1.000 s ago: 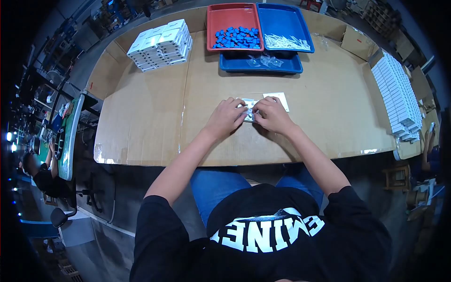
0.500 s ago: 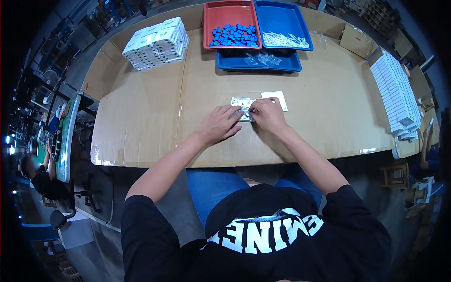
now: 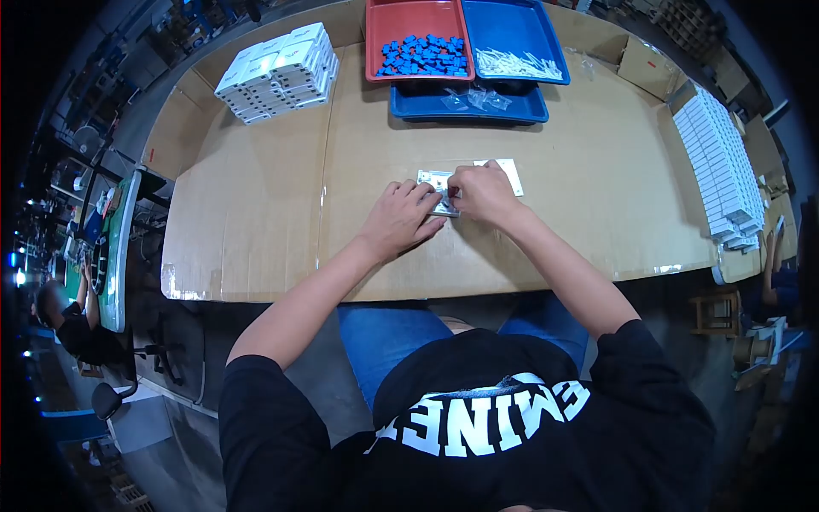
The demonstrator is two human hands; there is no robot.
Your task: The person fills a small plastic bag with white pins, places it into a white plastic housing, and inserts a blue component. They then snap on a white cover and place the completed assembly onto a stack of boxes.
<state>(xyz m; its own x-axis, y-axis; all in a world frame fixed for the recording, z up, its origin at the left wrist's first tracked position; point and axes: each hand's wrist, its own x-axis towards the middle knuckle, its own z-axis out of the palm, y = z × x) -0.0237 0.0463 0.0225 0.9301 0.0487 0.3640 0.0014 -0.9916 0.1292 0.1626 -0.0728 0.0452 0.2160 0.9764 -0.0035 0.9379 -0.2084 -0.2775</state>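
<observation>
A small white plastic housing with parts inside lies on the cardboard-covered table. Over its left side, my left hand is curled, with fingertips on the top and the thumb at the near edge, holding it. My right hand is closed in a pinch over the right part of the housing; whatever is between its fingertips is hidden. A flat white cover plate lies just beyond my right hand, partly covered by it.
At the back stand a red tray of blue parts and a blue tray of white sticks. A lower blue tray has clear plastic pieces. White units are stacked back left, white boxes at right. A co-worker sits far left.
My right hand has shifted slightly left over the housing, its fingers still pinched. The left hand keeps its hold. The whole view has moved a little.
</observation>
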